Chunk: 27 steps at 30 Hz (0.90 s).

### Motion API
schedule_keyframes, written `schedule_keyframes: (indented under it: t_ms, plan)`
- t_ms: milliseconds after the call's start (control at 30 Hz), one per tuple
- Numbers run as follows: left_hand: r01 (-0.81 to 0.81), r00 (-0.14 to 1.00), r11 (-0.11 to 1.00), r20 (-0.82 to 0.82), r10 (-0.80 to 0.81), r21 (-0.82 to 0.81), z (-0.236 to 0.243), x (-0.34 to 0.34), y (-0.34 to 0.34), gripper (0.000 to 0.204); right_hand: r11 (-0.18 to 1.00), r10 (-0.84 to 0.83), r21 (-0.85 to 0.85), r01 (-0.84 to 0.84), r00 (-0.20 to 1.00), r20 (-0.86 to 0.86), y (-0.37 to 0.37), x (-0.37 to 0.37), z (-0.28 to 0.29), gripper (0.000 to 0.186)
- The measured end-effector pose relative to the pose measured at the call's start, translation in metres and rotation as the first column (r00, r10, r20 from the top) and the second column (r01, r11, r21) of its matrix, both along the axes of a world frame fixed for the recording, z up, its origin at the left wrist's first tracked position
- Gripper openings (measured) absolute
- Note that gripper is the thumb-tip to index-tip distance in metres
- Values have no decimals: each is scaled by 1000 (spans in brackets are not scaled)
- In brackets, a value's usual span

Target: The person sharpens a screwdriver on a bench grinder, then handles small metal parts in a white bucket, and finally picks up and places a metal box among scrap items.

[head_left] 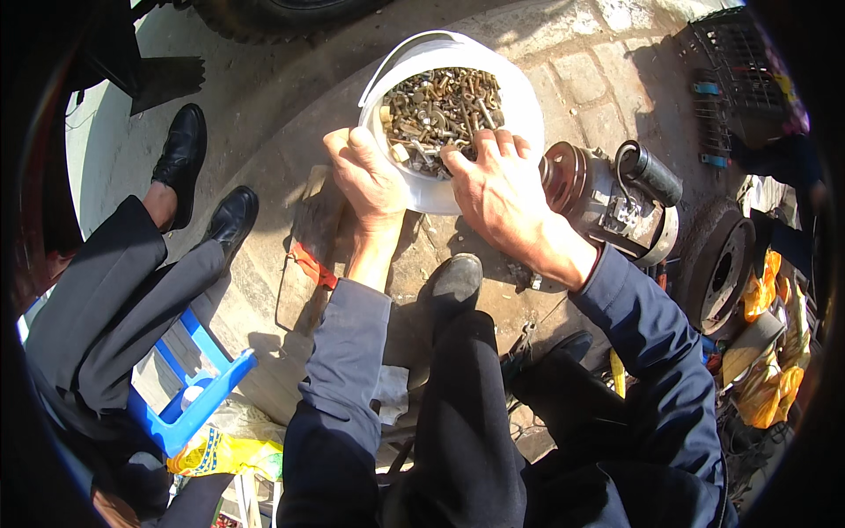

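White plastic bucket (525,106) stands on the paved ground (581,77) ahead of the person, upper middle of view; wire-like handle (431,34) lies out past its far left rim. Inside, a heap of mixed metal hardware (436,101): bolts, screws and nuts, some rusty brown, some brighter grey, with a couple of pale yellowish pieces along the left side. Left hand (371,180) closed on the bucket's near left rim, thumb side up. Right hand (506,189) comes over the near right rim, fingers bent down onto the hardware; fingertips partly hidden, so cannot tell whether they pinch a piece. Both forearms in dark blue sleeves. Just right of the bucket: a reddish pulley (563,176) on a grey machine part (623,216) carrying a black cylinder (653,174). Beyond that, a rusty wheel rim (738,236), orange plastic bags (764,400) and, farther off, a dark wire crate (731,53). Left of the left wrist, a red-handled tool (310,262) beside a worn board (321,207). Another person's legs at far left, dark trousers, black shoes (183,154); near them a blue plastic stool (216,383) and yellow bag (233,453). Part of a tyre (273,22) at the top edge.
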<state>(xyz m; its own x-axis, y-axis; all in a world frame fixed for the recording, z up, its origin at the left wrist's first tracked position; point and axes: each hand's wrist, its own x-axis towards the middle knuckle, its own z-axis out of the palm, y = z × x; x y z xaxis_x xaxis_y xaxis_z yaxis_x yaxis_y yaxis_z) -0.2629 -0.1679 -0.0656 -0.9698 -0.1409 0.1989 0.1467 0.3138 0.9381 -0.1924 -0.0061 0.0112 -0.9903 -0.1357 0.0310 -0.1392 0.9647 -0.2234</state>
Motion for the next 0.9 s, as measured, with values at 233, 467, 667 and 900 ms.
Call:
schedule_keyframes:
  t_ms: [233,467,667,900]
  plan:
    - [10,997,994,-75,-18,-113,-6,1,-6,40,980,198,-3,-198,980,35,-33,-36,-31,48]
    - [38,998,994,-43,-42,-103,1,1,-10,40,993,110,40,-107,992,-63,-12,-48,-45,37]
    - [28,999,997,33,-26,-68,14,-10,2,44,990,75,121,-66,995,-71,16,-49,-31,23]
    - [58,998,997,42,-56,-46,18,-13,7,46,986,35,165,-29,999,-34,27,-36,-25,23]
